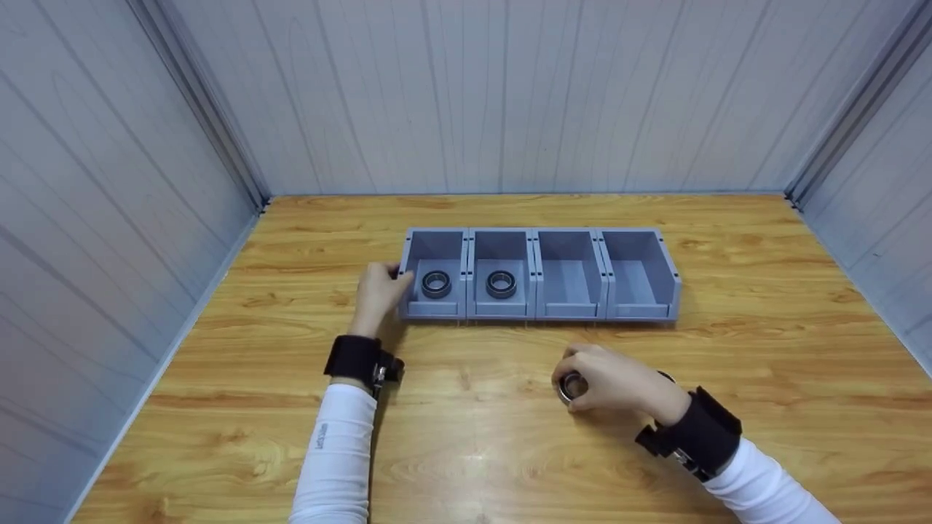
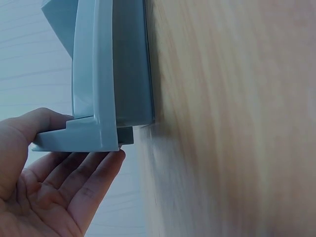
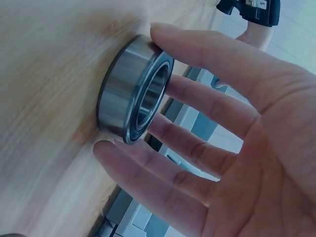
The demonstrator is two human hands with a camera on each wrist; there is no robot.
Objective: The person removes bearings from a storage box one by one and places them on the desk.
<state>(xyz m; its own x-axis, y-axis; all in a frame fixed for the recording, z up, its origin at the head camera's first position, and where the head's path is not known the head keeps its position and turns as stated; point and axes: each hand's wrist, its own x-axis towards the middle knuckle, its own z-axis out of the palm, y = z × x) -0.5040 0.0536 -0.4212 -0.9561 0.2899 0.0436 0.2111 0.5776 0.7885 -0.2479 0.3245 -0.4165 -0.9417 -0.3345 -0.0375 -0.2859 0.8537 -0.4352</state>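
Observation:
My left hand grips the left side wall of the leftmost grey-blue storage bin, thumb over the wall and fingers along its outer face. In the left wrist view, the thumb and fingers lie on either side of that wall. My right hand holds a ball bearing close over the wooden table, in front of the bins. The thumb is at its upper edge and the fingers reach round the other side. Part of another bearing shows behind the right hand, mostly hidden.
Several bins stand joined in a row. One bearing lies in the leftmost bin and another bearing in the second bin. The two right-hand bins hold nothing visible. Pale panels enclose the table at the back and sides.

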